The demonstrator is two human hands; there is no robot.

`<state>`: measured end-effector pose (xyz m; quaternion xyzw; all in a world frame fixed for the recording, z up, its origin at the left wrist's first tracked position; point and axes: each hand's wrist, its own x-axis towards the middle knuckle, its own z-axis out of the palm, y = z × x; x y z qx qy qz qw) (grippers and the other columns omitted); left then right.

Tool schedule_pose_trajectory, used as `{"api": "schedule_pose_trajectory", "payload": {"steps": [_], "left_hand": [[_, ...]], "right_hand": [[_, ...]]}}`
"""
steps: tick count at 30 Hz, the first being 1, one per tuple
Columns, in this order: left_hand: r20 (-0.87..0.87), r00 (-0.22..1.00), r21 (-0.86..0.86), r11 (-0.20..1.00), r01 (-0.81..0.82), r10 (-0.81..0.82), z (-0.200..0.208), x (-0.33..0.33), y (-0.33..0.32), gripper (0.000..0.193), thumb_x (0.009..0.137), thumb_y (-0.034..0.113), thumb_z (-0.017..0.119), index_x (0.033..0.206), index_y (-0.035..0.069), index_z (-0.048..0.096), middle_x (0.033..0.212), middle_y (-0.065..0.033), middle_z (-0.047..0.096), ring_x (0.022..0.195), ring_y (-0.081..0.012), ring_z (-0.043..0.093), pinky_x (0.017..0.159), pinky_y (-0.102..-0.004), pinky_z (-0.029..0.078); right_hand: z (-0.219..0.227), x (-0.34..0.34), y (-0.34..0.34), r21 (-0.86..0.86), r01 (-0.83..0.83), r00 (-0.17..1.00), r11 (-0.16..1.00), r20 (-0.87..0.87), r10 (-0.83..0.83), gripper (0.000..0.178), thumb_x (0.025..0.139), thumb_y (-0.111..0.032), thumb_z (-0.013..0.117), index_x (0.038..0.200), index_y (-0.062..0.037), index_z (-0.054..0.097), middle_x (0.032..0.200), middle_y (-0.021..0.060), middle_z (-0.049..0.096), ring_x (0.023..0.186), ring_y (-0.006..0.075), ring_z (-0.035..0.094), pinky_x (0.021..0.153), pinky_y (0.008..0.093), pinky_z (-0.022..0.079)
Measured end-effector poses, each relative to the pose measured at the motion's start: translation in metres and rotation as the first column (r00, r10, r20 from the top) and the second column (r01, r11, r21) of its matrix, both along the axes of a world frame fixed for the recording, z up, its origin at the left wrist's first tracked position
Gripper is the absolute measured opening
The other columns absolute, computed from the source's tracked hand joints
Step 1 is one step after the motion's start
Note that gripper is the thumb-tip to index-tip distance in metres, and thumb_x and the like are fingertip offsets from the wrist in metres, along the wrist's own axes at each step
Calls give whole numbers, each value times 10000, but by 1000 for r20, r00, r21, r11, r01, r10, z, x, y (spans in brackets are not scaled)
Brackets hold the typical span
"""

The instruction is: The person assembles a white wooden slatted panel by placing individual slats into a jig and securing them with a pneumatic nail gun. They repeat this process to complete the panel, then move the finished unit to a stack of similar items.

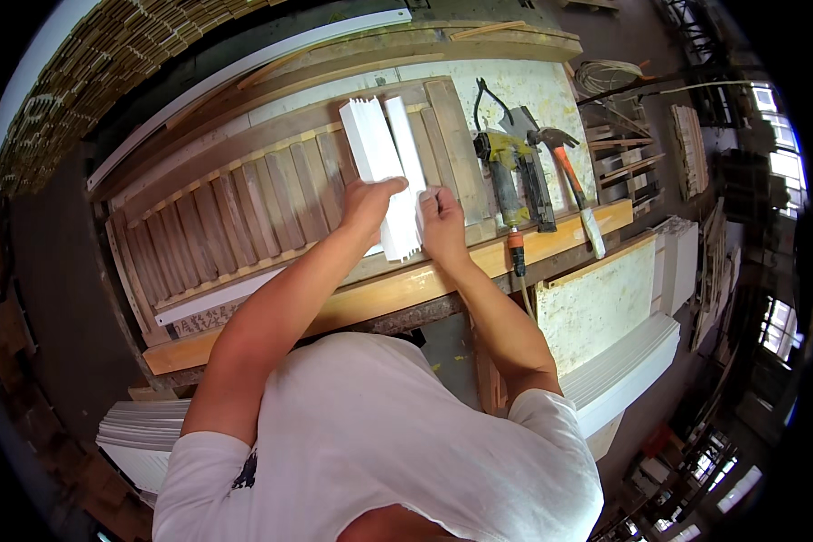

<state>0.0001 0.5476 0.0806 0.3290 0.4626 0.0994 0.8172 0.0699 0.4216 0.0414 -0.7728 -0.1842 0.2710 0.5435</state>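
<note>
- A long wooden workbench (406,289) is seen running from the lower left of the frame up toward the right, its pale front edge crossing just below centre.
- On the bench a brown slatted wooden panel (235,217) is laid flat — its slats stand side by side across the left and centre of the frame, with a white strip (212,303) lying along its lower edge.
- A bundle of white slats (384,167) is set on the panel at upper centre. Its long axis is tilted slightly, running from the top of the frame down toward the hands; the near end is met by both hands, the far end points away from the person.
- The left hand (368,203) is pressed on the bundle's lower left side, fingers curled over the top of the slats, the thumb side hidden; it appears closed on them.
- The right hand (443,221) is closed against the bundle's lower right edge, fingers bent round it. Both hands are at the same end, so neither is clearly nearer — the bundle lies straight ahead of them, between the two.
- Just right of the right hand a nail gun (506,172) with a yellow-green body is laid on the bench, its hose trailing down over the front edge.
- Further right a hammer (574,181) with an orange and white handle is seen, well apart from the bundle.
</note>
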Motion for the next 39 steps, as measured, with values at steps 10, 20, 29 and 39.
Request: {"api": "schedule_pose_trajectory", "payload": {"steps": [10, 20, 29, 39], "left_hand": [[-580, 815, 587, 693, 420, -2, -29, 42, 15, 555, 663, 163, 761, 1093, -113, 543, 1021, -252, 636, 955, -363, 640, 825, -404, 517], [-620, 785, 636, 584, 504, -2, -32, 12, 29, 646, 744, 196, 668, 1236, -116, 388, 1246, -342, 451, 1153, -459, 491, 981, -456, 433], [-605, 794, 694, 532, 486, 65, -53, -12, 45, 627, 767, 172, 631, 1255, -130, 378, 1274, -354, 428, 1187, -467, 463, 987, -449, 425], [-611, 788, 641, 634, 433, 79, -33, -38, 57, 496, 786, 174, 628, 1169, -103, 477, 1121, -304, 586, 1056, -446, 578, 935, -455, 459]], "right_hand": [[-14, 54, 5, -400, -64, 684, 914, 650, 332, 283, 851, -138, 594, 1126, -77, 615, 980, 149, 595, 928, 343, 553, 759, 444, 470], [-4, 14, 27, -357, -199, 651, 913, 648, 395, 280, 815, -152, 624, 1067, -29, 620, 975, 180, 554, 920, 345, 524, 795, 439, 446], [-4, -23, 47, -341, -243, 701, 908, 585, 407, 354, 830, -147, 613, 1154, -14, 562, 984, 187, 538, 904, 360, 542, 803, 453, 457], [3, -26, 52, -403, -339, 704, 850, 490, 513, 359, 859, -177, 597, 1190, -41, 566, 983, 169, 522, 859, 349, 559, 694, 448, 506]]}}
